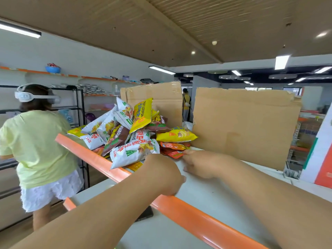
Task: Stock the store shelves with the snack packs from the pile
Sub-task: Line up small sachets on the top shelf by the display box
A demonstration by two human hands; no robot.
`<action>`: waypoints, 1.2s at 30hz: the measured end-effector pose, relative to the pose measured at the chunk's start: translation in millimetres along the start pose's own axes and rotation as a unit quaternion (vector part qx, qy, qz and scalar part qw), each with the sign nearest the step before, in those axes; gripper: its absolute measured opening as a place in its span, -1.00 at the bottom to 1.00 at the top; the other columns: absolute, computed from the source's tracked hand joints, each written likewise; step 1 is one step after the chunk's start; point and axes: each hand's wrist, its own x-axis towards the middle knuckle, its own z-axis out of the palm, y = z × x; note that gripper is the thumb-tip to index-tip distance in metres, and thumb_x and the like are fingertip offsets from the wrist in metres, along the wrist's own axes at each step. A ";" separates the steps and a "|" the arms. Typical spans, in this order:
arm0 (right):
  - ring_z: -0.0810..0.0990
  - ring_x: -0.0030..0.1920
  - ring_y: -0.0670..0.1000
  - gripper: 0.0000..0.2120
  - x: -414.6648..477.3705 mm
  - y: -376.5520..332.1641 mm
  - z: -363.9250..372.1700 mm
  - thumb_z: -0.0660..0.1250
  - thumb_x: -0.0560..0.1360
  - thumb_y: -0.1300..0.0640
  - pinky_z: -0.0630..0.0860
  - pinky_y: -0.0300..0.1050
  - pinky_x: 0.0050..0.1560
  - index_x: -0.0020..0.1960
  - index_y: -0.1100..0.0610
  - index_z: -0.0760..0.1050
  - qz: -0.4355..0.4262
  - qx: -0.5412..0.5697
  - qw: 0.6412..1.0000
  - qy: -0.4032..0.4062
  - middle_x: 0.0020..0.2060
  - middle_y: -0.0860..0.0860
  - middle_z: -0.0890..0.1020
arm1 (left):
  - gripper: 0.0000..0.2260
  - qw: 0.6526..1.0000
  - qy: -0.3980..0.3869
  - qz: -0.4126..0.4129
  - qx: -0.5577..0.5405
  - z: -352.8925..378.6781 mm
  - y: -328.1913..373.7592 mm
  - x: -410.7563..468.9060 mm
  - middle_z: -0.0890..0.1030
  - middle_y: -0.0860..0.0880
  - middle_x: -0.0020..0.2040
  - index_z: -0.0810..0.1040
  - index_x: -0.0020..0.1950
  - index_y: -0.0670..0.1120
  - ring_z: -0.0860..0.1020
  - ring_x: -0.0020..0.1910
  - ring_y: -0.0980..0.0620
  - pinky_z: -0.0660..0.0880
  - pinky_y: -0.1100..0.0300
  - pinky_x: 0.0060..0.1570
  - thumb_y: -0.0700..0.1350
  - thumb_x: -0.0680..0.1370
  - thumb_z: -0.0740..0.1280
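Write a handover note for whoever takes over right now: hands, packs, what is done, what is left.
The left hand lies knuckles up over the shelf top beside the pile; its fingers are hidden, so its grip is unclear.
The right hand pinches the edge of a small orange-red pack at the pile's foot.
The snack packs are heaped on the shelf top, behind the orange rail and before the cardboard sheets.
Done: no pack shows set out in order.
Left: draw this pack out, then shelve the rest.

Bare left forearm point(107, 209), bare right forearm point(269, 187)
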 end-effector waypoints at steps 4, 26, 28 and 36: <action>0.48 0.28 0.11 -0.70 -2.9 11.4 -4.0 0.21 0.63 0.01 0.45 0.09 0.26 0.27 0.15 0.48 0.004 0.027 0.999 0.024 0.27 0.03 0.48 | -0.59 0.999 -0.008 0.010 0.046 -0.8 1.1 0.9 0.50 -0.13 0.30 0.48 0.39 0.00 0.44 0.31 -0.22 0.39 -0.10 0.28 0.13 0.73 -0.02; 0.51 -0.31 0.00 -0.66 -43.0 47.0 -44.5 0.29 0.43 0.33 0.56 0.05 -0.19 -0.32 -0.10 0.53 0.172 0.325 0.875 0.317 -0.35 -0.13 0.56 | -0.62 0.994 0.108 -0.012 0.029 14.0 -28.0 19.0 0.58 0.01 0.20 0.54 0.30 0.07 0.57 0.17 -0.09 0.55 0.05 0.13 -0.15 0.50 0.33; 0.53 -0.29 0.01 -0.66 -42.8 50.0 -42.4 0.30 0.44 0.34 0.55 0.04 -0.19 -0.31 -0.08 0.53 0.173 0.332 0.871 0.317 -0.34 -0.12 0.57 | -0.62 0.992 0.124 -0.013 0.028 16.1 -27.6 21.5 0.58 0.02 0.20 0.54 0.30 0.06 0.58 0.16 -0.08 0.56 0.06 0.12 -0.19 0.49 0.33; 0.62 -0.08 0.10 -0.68 -42.8 56.9 -33.0 0.23 0.49 0.39 0.54 -0.03 -0.08 -0.16 -0.04 0.52 0.187 0.317 0.896 0.248 -0.17 -0.01 0.62 | -0.64 0.992 0.125 -0.020 -0.006 19.1 -35.1 29.9 0.57 0.00 0.21 0.52 0.34 0.06 0.56 0.21 -0.10 0.55 0.03 0.17 -0.16 0.55 0.31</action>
